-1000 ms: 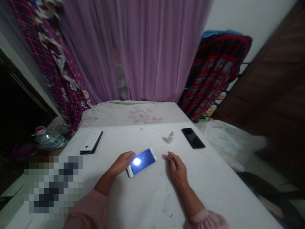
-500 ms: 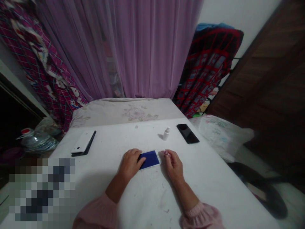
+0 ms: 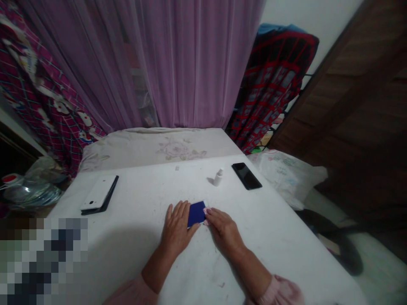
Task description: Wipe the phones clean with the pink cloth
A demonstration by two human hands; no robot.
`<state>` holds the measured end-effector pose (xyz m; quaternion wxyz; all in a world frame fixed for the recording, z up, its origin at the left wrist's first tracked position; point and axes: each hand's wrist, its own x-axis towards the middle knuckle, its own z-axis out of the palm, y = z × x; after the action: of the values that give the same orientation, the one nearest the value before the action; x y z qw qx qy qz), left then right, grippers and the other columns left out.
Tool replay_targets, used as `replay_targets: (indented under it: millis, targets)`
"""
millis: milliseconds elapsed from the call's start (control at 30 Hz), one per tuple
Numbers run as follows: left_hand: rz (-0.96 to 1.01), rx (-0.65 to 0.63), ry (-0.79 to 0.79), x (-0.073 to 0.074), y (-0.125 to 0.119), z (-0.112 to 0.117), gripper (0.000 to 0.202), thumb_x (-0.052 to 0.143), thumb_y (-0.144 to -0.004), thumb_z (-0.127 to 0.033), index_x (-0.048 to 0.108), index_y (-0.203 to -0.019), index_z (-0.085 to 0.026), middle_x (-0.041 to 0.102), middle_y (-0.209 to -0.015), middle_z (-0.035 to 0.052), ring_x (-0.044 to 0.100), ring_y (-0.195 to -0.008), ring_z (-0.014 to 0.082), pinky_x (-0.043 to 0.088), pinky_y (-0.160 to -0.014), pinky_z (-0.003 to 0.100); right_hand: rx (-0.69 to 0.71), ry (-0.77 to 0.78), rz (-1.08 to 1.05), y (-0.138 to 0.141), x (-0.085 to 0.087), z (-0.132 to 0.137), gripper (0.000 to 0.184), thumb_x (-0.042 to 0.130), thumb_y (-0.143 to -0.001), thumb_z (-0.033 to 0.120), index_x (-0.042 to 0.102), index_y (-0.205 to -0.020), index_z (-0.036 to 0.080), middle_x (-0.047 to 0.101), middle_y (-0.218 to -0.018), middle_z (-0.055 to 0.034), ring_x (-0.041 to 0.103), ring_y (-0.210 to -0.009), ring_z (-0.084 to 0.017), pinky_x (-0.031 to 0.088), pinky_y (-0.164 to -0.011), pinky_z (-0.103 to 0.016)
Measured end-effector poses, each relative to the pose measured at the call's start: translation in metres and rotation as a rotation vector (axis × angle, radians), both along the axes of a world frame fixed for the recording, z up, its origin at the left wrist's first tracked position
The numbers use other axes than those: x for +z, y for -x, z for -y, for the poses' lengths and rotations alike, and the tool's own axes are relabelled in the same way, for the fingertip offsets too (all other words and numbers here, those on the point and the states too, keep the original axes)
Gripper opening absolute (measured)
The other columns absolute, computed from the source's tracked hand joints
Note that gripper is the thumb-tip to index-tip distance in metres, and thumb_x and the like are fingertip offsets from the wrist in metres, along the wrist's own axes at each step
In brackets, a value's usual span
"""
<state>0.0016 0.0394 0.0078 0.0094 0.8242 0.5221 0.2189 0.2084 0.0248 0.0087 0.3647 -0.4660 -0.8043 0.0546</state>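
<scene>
A white-edged smartphone [image 3: 196, 213] with a plain blue face lies flat on the white-covered table. My left hand [image 3: 177, 226] holds it at its left end, fingers along the far side and thumb at the near edge. Bunched in my right hand [image 3: 224, 226] is a small pink-and-white cloth [image 3: 206, 210], which touches the phone's right end. The fingers hide most of the cloth. Beyond the right hand a small white spray bottle [image 3: 218, 178] stands upright.
A black phone [image 3: 246, 176] lies at the right. On the left, a white phone [image 3: 99, 192] rests on a dark one [image 3: 110, 201]. A small pale square [image 3: 177, 168] sits farther back. Beside the table are a large water bottle [image 3: 30, 192] and a plastic bag [image 3: 286, 173].
My right hand has moved left with the cloth, from beside the smartphone onto its right end. The left hand has shifted slightly and its fingers lie straighter. The whole view has turned a little.
</scene>
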Motion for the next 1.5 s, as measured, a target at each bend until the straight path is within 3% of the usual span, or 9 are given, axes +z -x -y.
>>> replay_targets:
  millis: [300, 467, 567, 667, 833, 1067, 1200, 1333, 1500]
  targets:
    - [-0.029, 0.011, -0.026, -0.001, -0.001, 0.000, 0.057, 0.048, -0.093, -0.045, 0.044, -0.139, -0.011, 0.056, -0.137, 0.0177, 0.047, -0.132, 0.0325, 0.027, -0.112, 0.056, -0.054, 0.063, 0.010, 0.017, -0.004, -0.053, 0.028, 0.058, -0.088, 0.017, 0.071, -0.112, 0.023, 0.073, -0.109, -0.0078, 0.068, -0.106, -0.024, 0.055, -0.093, -0.041]
    - [-0.061, 0.020, -0.080, -0.002, -0.001, 0.001, 0.057, 0.046, -0.094, -0.047, 0.044, -0.139, -0.011, 0.057, -0.136, 0.0168, 0.048, -0.130, 0.0315, 0.029, -0.111, 0.054, -0.046, 0.033, -0.021, 0.018, -0.002, -0.034, 0.028, 0.053, -0.092, 0.021, 0.070, -0.114, 0.023, 0.071, -0.116, -0.0079, 0.065, -0.110, -0.023, 0.052, -0.096, -0.040]
    - [-0.065, 0.012, -0.113, -0.005, 0.001, 0.000, 0.058, 0.045, -0.095, -0.047, 0.044, -0.140, -0.012, 0.057, -0.136, 0.0165, 0.049, -0.130, 0.0316, 0.028, -0.111, 0.054, -0.085, 0.027, -0.045, -0.006, 0.008, -0.027, 0.027, 0.049, -0.094, 0.027, 0.072, -0.108, 0.026, 0.074, -0.106, -0.0053, 0.067, -0.105, -0.022, 0.050, -0.094, -0.039]
    - [-0.069, 0.008, -0.127, -0.006, 0.002, 0.000, 0.057, 0.043, -0.095, -0.047, 0.044, -0.140, -0.011, 0.056, -0.137, 0.0166, 0.049, -0.130, 0.0314, 0.027, -0.111, 0.053, -0.415, 0.010, -0.036, -0.051, 0.024, -0.045, 0.032, 0.043, -0.095, 0.032, 0.073, -0.100, 0.020, 0.073, -0.101, -0.0091, 0.067, -0.096, -0.023, 0.050, -0.090, -0.038]
    - [-0.076, 0.008, -0.155, -0.007, 0.002, -0.001, 0.057, 0.043, -0.095, -0.047, 0.045, -0.138, -0.010, 0.057, -0.137, 0.0171, 0.050, -0.129, 0.0319, 0.028, -0.110, 0.053, -0.901, 0.256, 0.319, -0.113, 0.042, -0.096, 0.064, 0.060, -0.087, 0.045, 0.046, -0.140, 0.012, 0.045, -0.142, -0.0233, 0.045, -0.127, -0.038, 0.041, -0.096, -0.051]
    - [-0.070, 0.007, -0.153, -0.008, 0.003, -0.001, 0.056, 0.045, -0.095, -0.047, 0.044, -0.139, -0.012, 0.056, -0.138, 0.0153, 0.050, -0.129, 0.0311, 0.028, -0.110, 0.052, -0.818, 0.548, 0.451, -0.136, 0.045, -0.121, 0.057, 0.051, -0.092, 0.042, 0.048, -0.139, 0.009, 0.061, -0.120, -0.0231, 0.058, -0.111, -0.034, 0.043, -0.090, -0.041]
    - [-0.068, 0.004, -0.159, -0.009, 0.004, -0.001, 0.057, 0.045, -0.095, -0.046, 0.044, -0.139, -0.011, 0.057, -0.137, 0.0160, 0.050, -0.128, 0.0311, 0.028, -0.110, 0.052, -0.765, 0.609, 0.330, -0.155, 0.057, -0.131, 0.046, 0.050, -0.092, 0.037, 0.057, -0.131, 0.014, 0.068, -0.109, -0.0178, 0.063, -0.104, -0.030, 0.043, -0.089, -0.037]
    - [-0.064, -0.004, -0.172, -0.011, 0.004, -0.001, 0.057, 0.045, -0.095, -0.046, 0.043, -0.140, -0.011, 0.057, -0.137, 0.0159, 0.050, -0.129, 0.0310, 0.028, -0.110, 0.053, -0.793, 0.640, 0.175, -0.180, 0.072, -0.143, 0.034, 0.053, -0.089, 0.037, 0.072, -0.103, 0.013, 0.072, -0.090, -0.0143, 0.066, -0.098, -0.028, 0.045, -0.084, -0.032]
    - [-0.065, -0.011, -0.188, -0.011, 0.005, -0.002, 0.057, 0.046, -0.095, -0.046, 0.043, -0.140, -0.011, 0.058, -0.136, 0.0159, 0.051, -0.127, 0.0314, 0.030, -0.109, 0.053, -0.843, 0.643, -0.146, -0.198, 0.078, -0.150, 0.027, 0.060, -0.085, 0.033, 0.071, -0.080, 0.009, 0.068, -0.069, -0.0120, 0.068, -0.089, -0.027, 0.051, -0.074, -0.029]
